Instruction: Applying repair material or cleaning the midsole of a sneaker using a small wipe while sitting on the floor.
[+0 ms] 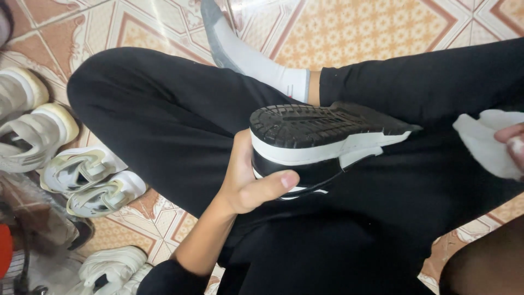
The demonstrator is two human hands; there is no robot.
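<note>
My left hand [246, 183] grips a black shoe [322, 145] by its toe end, thumb across the upper. The shoe lies on its side on my lap, its black treaded sole turned up and its white midsole facing me. At the right edge of the view my right hand [513, 143] pinches a crumpled white cloth [486, 143], a short way right of the shoe's heel and apart from it. I sit cross-legged in black trousers [164, 114], one foot in a white and grey sock [245, 52].
Several white and beige shoes [82, 180] lie along the left on the patterned orange tile floor [355, 30]. Another white shoe [112, 267] lies at the bottom left, beside some cluttered items at the left edge.
</note>
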